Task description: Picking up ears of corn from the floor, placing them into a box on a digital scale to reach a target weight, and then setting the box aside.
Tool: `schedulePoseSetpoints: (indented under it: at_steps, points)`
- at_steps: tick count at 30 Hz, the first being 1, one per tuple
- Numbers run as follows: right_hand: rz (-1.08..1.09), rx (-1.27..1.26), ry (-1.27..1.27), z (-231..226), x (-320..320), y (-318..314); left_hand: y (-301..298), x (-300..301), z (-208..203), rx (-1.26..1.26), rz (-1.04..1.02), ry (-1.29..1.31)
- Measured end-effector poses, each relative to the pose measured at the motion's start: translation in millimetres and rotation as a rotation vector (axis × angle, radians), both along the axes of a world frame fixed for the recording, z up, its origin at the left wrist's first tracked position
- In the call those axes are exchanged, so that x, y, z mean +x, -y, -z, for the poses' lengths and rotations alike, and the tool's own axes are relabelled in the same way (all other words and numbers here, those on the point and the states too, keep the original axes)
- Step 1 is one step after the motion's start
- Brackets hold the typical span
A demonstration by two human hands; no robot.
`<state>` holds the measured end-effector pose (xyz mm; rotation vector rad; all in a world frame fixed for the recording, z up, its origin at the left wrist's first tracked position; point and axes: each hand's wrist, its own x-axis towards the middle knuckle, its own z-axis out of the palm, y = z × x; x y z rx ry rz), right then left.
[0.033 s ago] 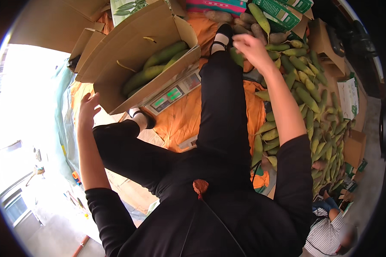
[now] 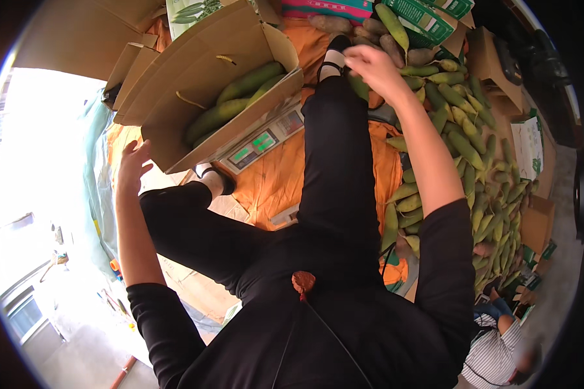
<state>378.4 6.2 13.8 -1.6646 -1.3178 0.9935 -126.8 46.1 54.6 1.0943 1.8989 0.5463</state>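
Observation:
A cardboard box [image 2: 227,139], its flaps up, stands tilted at front left with several long green radishes [image 2: 243,87] inside. Under it is a weighing scale [image 2: 263,141] with lit green displays. My left hand [image 2: 135,162] is beside the box's near left corner, fingers apart and nothing in them; whether they touch the cardboard I cannot tell. Past my right knee, my right hand [image 2: 375,70] hangs in the air with loosely bent, parted fingers, and I see nothing in it. Just below that hand a green radish [image 2: 358,85] shows partly. A large heap of green radishes [image 2: 461,142] spreads along my right.
Reddish-brown radishes [image 2: 390,47] lie at the far end beside green cartons [image 2: 416,23]. Orange cloth [image 2: 266,194] covers the ground between my legs. Another cardboard box [image 2: 493,61] stands beyond the heap. At lower right a person in a striped shirt [image 2: 490,353] is beside the heap.
My right hand has shifted slightly to the left. My left hand, the box and the radishes look unchanged.

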Motion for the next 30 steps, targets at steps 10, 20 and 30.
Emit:
schedulePoseSetpoints:
  at_steps: [10,20,30]
  points:
    - [-0.227,-0.167,0.611,-16,-51,-77,-30,-7,14,-0.405,0.413,-0.573]
    - [-0.107,-0.295,0.661,0,-77,-99,-38,-15,35,-0.42,0.371,-0.386]
    - [-0.177,-0.264,0.681,2,-87,-116,-36,-32,55,-0.1,0.235,-0.277]
